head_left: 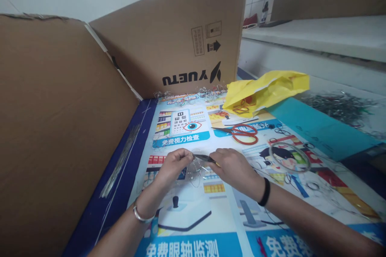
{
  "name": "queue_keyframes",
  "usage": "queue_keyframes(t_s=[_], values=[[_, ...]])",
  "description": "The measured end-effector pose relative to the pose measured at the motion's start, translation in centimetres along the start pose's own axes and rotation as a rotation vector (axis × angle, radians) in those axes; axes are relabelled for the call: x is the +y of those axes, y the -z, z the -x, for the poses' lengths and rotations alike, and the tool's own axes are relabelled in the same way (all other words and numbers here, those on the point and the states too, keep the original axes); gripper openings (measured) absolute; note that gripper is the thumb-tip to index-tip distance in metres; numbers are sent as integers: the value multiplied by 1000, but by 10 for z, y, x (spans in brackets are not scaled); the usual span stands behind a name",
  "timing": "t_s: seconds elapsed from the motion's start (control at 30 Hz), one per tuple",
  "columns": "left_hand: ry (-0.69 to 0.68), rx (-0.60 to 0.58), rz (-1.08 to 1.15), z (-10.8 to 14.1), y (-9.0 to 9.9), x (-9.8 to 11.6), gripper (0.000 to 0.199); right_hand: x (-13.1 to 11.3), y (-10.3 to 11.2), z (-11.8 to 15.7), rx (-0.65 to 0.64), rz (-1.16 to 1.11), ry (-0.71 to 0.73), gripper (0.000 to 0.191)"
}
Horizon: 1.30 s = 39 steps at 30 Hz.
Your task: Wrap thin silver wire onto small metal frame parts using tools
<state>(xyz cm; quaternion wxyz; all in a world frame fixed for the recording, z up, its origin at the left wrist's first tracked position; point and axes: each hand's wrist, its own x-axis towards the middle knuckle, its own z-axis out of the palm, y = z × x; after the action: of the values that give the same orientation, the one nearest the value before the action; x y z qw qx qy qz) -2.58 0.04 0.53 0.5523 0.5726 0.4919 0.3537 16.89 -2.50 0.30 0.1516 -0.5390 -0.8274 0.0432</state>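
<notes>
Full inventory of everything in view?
Pliers: one, dark, centre
Wire strands: uncounted, silvery, centre
Scissors: one, red-handled, centre
Bag: one, yellow, right
Sheet: one, turquoise, right
Ring: one, grey, right
Wire bundle: one, silvery, left
Wire pile: one, grey, right
Wire scraps: many, silvery, back
Cardboard panels: three, brown, left, back, right
Poster: one, multicoloured, centre
Counter: one, white, back right
Bottle: one, dark, counter
Left hand: one, silver bracelet, centre
Right hand: one, black wristband, centre

The one view looks out from the person's head, facing forward and down across the printed sheet [223,215]. It is near enough that the left hand [177,164] and right hand [231,167] sit close to the frame's centre, yet wide enough to take in a cardboard panel [60,112] along the left edge and a white ledge [319,34] at the upper right.
</notes>
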Motion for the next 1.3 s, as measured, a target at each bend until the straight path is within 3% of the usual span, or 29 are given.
queue_keyframes(t_s=[0.23,0.43,0.7,1.3], values=[[-68,106,-119,-3,0,-8,20,1,-6,0,86,45,2,18],[-82,124,-125,-1,-1,-8,18,1,-8,1,155,56,-1,21],[-21,72,54,-1,-4,-9,21,2,-10,2,162,66,6,20],[-77,150,-41,0,-7,-16,16,-3,-13,2,168,181,33,9]])
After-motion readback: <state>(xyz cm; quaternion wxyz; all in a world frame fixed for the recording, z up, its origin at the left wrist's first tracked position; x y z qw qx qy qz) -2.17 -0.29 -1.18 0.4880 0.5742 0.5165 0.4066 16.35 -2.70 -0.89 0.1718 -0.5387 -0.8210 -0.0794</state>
